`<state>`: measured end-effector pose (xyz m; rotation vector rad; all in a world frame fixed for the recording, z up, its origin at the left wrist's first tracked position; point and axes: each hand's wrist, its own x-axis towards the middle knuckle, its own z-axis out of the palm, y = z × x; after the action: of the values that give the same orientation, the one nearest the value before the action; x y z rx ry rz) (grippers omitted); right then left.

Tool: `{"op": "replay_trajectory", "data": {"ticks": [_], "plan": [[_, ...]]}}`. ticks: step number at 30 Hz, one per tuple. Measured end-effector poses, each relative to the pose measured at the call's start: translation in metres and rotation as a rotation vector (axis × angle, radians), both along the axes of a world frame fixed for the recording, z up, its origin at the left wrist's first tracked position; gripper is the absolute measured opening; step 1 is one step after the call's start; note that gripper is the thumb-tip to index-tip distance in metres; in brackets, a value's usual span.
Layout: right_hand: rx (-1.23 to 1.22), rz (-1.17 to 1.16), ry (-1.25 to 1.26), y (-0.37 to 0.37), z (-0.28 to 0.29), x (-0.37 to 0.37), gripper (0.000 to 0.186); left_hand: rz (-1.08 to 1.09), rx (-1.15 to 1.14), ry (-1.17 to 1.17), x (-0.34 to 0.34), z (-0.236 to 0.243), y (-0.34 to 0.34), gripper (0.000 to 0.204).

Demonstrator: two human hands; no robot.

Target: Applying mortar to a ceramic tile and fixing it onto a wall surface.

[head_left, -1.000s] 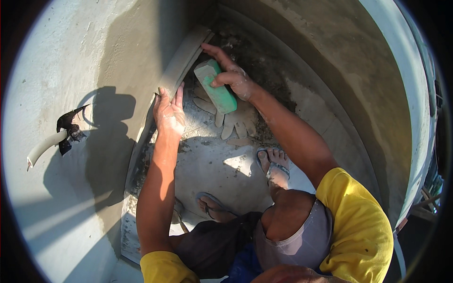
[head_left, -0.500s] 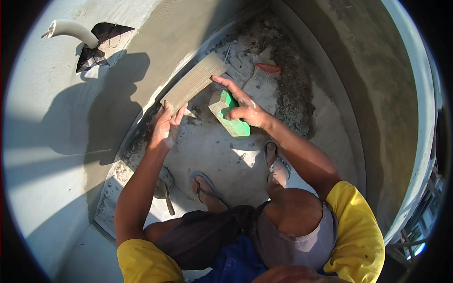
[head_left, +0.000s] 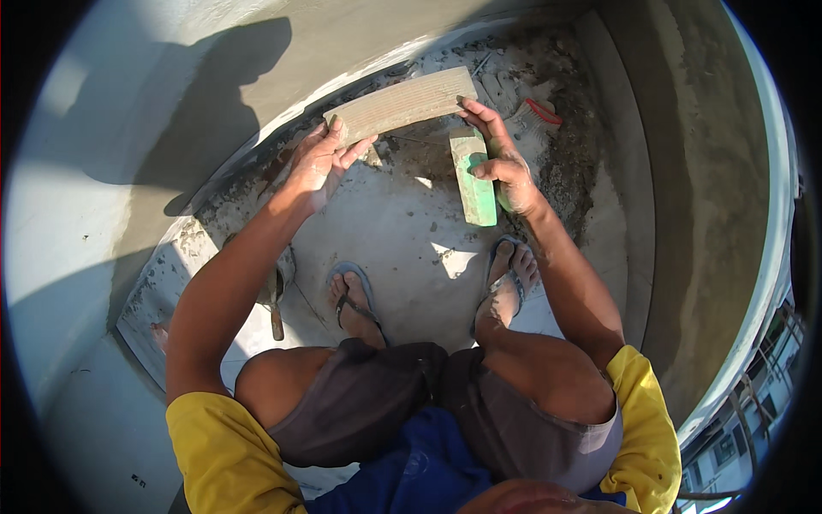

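A trowel (head_left: pixel 276 319) lies near the left edge of the floor (head_left: pixel 385 248), just beside the left forearm (head_left: pixel 235 274). The left hand (head_left: pixel 321 163) grips the left end of a pale grooved strip (head_left: pixel 401 104) — thumb on top — toward the floor's far edge. Well apart from it, the right hand (head_left: pixel 507 163) clasps a green block (head_left: pixel 475 184) — its fingertips at the strip's right end. Beyond, a red-cuffed glove (head_left: pixel 533 120) lies toward the floor's far right.
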<state>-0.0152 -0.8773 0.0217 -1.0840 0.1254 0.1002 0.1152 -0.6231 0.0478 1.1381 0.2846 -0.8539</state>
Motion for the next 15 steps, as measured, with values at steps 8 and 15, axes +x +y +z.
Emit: {"op": "replay_trajectory", "data": {"ticks": [8, 15], "plan": [[-0.028, -0.029, 0.041, -0.013, -0.013, 0.015, 0.092, 0.070, -0.109, 0.161, 0.015, -0.028, -0.009, 0.048], [-0.027, -0.095, 0.006, -0.030, -0.020, 0.047, 0.084, 0.079, -0.157, 0.035, 0.034, -0.028, -0.039, 0.030]]}}
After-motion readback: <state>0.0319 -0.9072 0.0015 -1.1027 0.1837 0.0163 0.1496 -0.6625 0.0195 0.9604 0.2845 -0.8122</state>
